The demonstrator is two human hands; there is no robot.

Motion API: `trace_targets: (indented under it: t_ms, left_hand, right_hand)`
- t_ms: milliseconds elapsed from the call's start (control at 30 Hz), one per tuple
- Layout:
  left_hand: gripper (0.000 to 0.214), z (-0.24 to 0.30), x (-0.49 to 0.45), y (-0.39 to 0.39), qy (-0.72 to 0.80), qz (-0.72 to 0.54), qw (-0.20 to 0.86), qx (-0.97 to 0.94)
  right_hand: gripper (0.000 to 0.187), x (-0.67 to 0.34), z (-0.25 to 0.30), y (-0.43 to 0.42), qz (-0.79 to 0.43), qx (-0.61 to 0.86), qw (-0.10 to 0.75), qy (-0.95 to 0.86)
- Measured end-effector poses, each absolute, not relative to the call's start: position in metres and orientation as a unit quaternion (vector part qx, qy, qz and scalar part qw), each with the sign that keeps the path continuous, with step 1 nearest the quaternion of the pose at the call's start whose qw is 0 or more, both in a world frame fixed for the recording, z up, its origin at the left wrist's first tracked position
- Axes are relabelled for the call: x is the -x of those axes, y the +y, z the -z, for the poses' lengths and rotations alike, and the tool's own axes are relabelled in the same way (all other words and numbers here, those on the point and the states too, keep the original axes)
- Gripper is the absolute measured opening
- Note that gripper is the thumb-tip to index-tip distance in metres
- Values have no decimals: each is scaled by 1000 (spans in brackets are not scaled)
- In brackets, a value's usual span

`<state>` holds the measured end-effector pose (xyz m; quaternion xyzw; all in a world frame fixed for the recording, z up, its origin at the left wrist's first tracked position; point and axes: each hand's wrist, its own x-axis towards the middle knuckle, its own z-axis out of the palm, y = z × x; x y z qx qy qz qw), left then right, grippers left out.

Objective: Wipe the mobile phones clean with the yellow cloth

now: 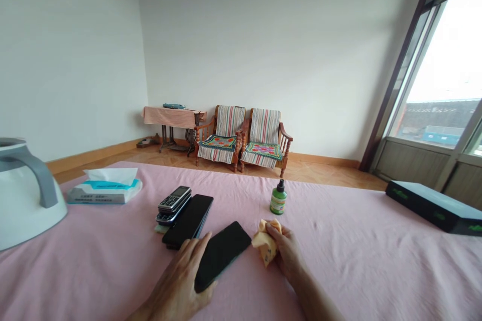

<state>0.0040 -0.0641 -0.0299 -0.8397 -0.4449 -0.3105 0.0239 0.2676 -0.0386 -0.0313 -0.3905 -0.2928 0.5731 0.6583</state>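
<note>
A black smartphone (223, 255) lies at a slant on the pink tablecloth (354, 261), its dark screen facing up. My left hand (184, 273) grips it by the near left end, thumb at the bottom edge and fingers along the far side. Just right of the phone, my right hand (286, 248) pinches a crumpled pale yellow cloth (265, 246) with dark marks on it. Beyond that hand stands a small green spray bottle (278, 198) with a black top. Past my left fingers is a stack of black smartphones (190, 218), beside stacked keypad phones (174, 203).
A tissue pack (103, 188) sits at the left, behind a large white kettle-like vessel (26, 195) with a grey handle. At the right edge lies a flat black box (433, 205). Two wooden armchairs (263, 135) and a cloth-covered sewing table (171, 118) stand by the wall.
</note>
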Motion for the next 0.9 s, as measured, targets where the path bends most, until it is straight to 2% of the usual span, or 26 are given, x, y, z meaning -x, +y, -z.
trace_targets:
  t_ms: [267,600,900]
  left_hand:
    - [76,23,-4,-67,-462,265,-48,845]
    - [91,6,-9,-83,-387,236,-213,865]
    - [64,-8,-41,-88,-344,237,-305,856]
  right_hand:
    - [41,-269,26,-41,-585,379,652,-298]
    - [47,-268,22,-46,-577,390,652,-300]
    - [43,-267,22,-45,-515,426,673,-316]
